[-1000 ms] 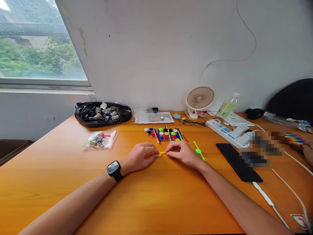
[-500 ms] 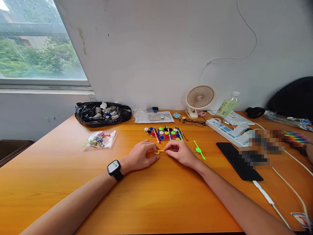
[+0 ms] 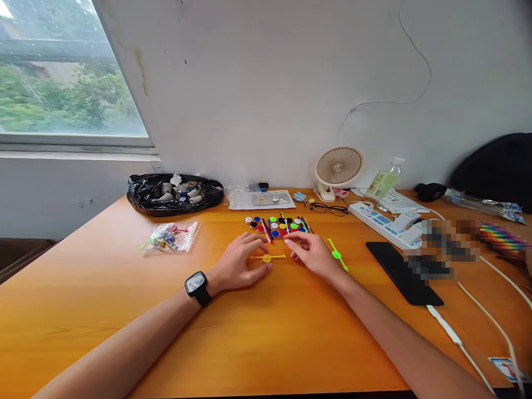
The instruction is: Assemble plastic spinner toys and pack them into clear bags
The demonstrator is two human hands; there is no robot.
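Note:
A yellow plastic arrow spinner (image 3: 268,259), with a round middle, lies flat on the wooden table between my hands. My left hand (image 3: 241,260), a black watch on its wrist, curves open around the spinner's left side, thumb and fingers apart. On the other side my right hand (image 3: 312,256) is off the spinner, its fingers loosely parted with nothing visible in them. A green arrow spinner (image 3: 337,255) lies right of my right hand. Just beyond my hands is a cluster of coloured discs (image 3: 274,226) and loose arrows, partly overlapping.
A clear bag of coloured pieces (image 3: 170,237) lies left, with a black plastic bag (image 3: 174,194) behind it. At the back stand a small fan (image 3: 338,166) and glasses (image 3: 328,208). On the right are a power strip (image 3: 384,224), a black phone (image 3: 401,274) and cables.
Both hands have let go of the yellow spinner, which now lies free on the table. My right hand has drawn back to the right, and the left hand's fingers have spread.

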